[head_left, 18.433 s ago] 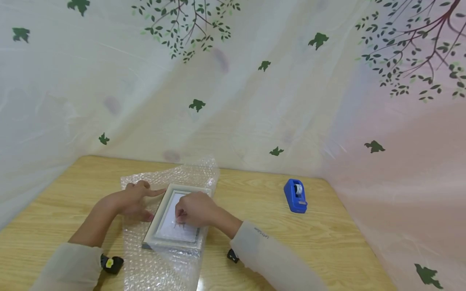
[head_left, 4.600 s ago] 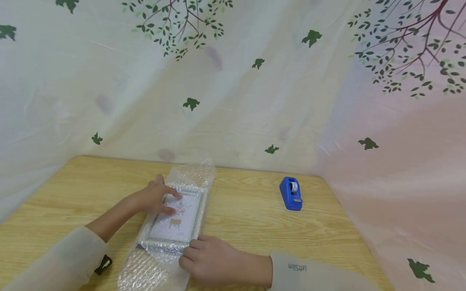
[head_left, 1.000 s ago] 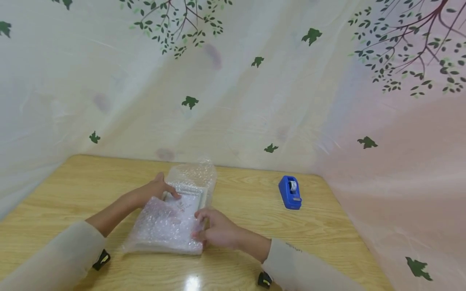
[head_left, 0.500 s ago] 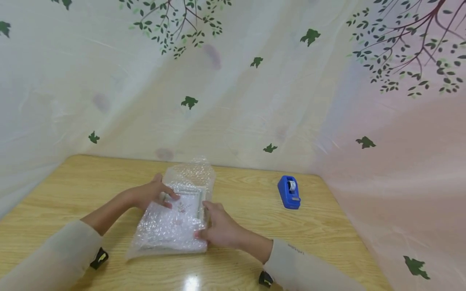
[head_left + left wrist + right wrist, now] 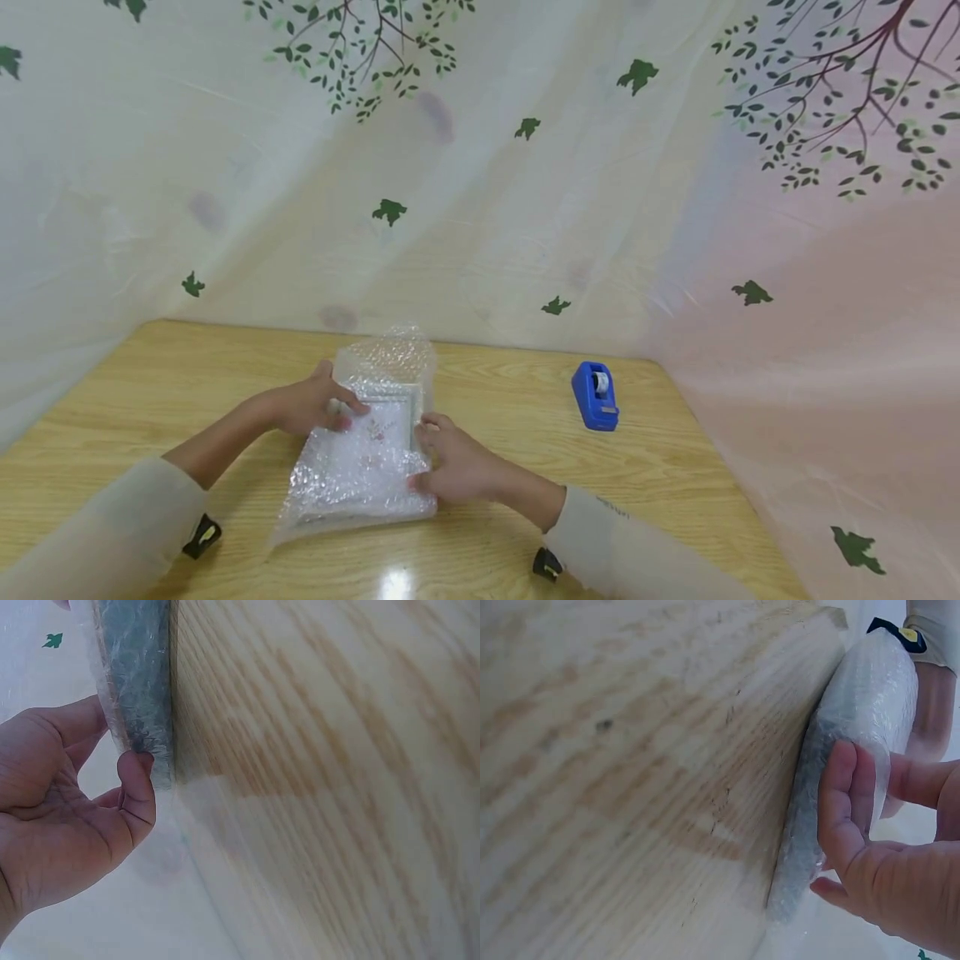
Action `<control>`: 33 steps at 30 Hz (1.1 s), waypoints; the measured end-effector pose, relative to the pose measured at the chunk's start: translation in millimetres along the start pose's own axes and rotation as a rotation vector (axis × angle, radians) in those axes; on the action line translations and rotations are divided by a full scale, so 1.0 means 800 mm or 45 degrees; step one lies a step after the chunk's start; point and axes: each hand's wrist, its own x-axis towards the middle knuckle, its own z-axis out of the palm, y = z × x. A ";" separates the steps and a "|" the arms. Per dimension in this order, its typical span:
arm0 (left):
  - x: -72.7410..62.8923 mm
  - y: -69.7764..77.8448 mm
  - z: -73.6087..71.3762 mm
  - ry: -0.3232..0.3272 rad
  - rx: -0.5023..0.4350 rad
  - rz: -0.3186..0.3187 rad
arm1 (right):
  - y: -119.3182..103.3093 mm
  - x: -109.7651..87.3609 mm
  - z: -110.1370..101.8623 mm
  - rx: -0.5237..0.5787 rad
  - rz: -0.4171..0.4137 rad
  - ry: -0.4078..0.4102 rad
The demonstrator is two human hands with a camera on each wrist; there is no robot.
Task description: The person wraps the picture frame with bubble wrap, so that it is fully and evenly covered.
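Observation:
A light picture frame (image 5: 412, 421) lies on the table in bubble wrap (image 5: 352, 483), its printed picture showing faintly through the upper part. A wrap flap covers the near part, its left corner sticking out toward the near left. My left hand (image 5: 309, 405) holds the frame's upper left side; in the left wrist view a curled finger (image 5: 139, 784) touches the wrapped edge (image 5: 139, 682). At the right edge, my right hand (image 5: 468, 462) pinches the bubble wrap. The right wrist view shows the thin sheet edge (image 5: 881, 787) between thumb and fingers.
A blue tape dispenser (image 5: 596, 398) with a roll in it stands on the wooden table (image 5: 510, 392) at the right. Bubble wrap (image 5: 386, 354) extends beyond the frame's far end. A pale curtain (image 5: 480, 250) with printed leaves hangs behind the table.
Since several seconds ago, the left side and near end of the wrap have been folded over the frame. The right hand moved up to the right edge; lately the flap shifted slightly right.

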 end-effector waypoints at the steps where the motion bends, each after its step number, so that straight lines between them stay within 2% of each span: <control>1: 0.000 -0.001 0.000 0.001 0.002 0.004 | 0.000 0.001 0.000 -0.026 -0.010 -0.006; 9: 0.001 -0.005 0.001 0.010 0.030 0.035 | 0.001 0.010 -0.006 -0.134 -0.083 -0.149; 12: 0.002 -0.004 0.001 -0.003 0.039 0.043 | -0.001 0.012 -0.009 -0.078 -0.061 -0.211; 18: 0.000 -0.003 -0.005 -0.050 0.052 0.016 | 0.004 0.018 -0.013 0.122 -0.012 -0.289; 23: 0.001 -0.001 -0.008 -0.097 -0.020 -0.057 | 0.016 0.020 -0.014 0.128 -0.047 -0.278; 28: 0.000 0.004 -0.009 -0.160 -0.190 -0.215 | 0.020 0.019 -0.012 0.108 -0.069 -0.267; 30: -0.002 0.007 -0.010 -0.190 -0.189 -0.241 | 0.019 0.019 -0.012 0.119 -0.068 -0.262; 33: -0.006 0.011 -0.014 -0.234 -0.094 -0.227 | 0.019 0.018 -0.010 0.127 -0.060 -0.244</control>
